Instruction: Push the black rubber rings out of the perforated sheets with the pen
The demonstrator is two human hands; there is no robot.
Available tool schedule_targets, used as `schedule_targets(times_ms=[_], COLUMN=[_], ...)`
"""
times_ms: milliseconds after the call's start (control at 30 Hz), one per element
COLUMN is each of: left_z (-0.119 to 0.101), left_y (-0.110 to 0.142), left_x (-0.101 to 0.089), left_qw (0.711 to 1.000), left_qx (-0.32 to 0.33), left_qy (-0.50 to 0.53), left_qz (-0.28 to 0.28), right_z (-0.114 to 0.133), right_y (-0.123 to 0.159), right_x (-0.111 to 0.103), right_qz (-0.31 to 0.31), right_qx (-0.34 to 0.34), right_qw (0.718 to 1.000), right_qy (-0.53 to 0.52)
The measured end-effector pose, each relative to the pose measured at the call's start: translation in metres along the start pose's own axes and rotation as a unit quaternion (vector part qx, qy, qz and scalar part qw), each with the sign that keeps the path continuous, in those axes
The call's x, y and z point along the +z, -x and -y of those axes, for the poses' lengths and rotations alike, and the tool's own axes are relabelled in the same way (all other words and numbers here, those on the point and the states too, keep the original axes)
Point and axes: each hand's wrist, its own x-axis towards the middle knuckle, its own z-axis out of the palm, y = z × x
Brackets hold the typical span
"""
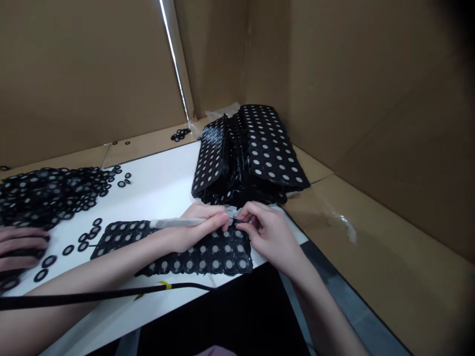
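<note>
My left hand (pixel 195 227) is closed around a slim white pen-like tool (pixel 178 222); its thicker end points left, and a thin dark tip seems to reach toward my right hand. Opposite it, my right hand (pixel 265 230) pinches something small and dark between thumb and forefinger, at the tip; its kind is too small to make out. Below both hands a black sheet (pixel 218 264) with rows of pale round spots lies flat on the white board. My left forearm and hand hide part of that sheet.
A heap of small black rings (pixel 55 190) lies on the white board (pixel 163 163), with several loose rings (pixel 83 237) nearby. Another person's hand (pixel 22 247) is at the left edge. Folded spotted black sheets (pixel 269 143) stand behind. A black cord (pixel 111 292) crosses in front; cardboard walls (pixel 371 99) enclose the table.
</note>
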Motion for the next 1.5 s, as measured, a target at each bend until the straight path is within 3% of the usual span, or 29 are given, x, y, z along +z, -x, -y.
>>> schedule_targets(times_ms=[233, 533, 967, 1233, 1500], left_z=[0.000, 0.005, 0.008, 0.011, -0.004], left_y=[0.004, 0.000, 0.000, 0.004, 0.011], left_x=[-0.011, -0.006, -0.008, -0.011, -0.008], left_qw=[0.999, 0.996, 0.995, 0.999, 0.995], left_qx=[0.019, 0.062, 0.055, 0.037, 0.095], left_qy=[-0.005, -0.026, -0.036, 0.024, 0.008], left_qz=[0.035, 0.058, 0.072, 0.017, 0.001], right_z=[0.000, 0.002, 0.003, 0.001, -0.004], right_y=[0.001, -0.001, -0.002, 0.003, 0.003], right_x=[0.000, 0.001, 0.002, -0.014, -0.007], right_qz=[0.006, -0.001, 0.003, 0.061, 0.030], right_qx=[0.006, 0.008, 0.015, -0.040, -0.004], right_qw=[1.000, 1.000, 1.000, 0.997, 1.000], right_qy=[-0.008, 0.008, 0.002, 0.006, 0.002])
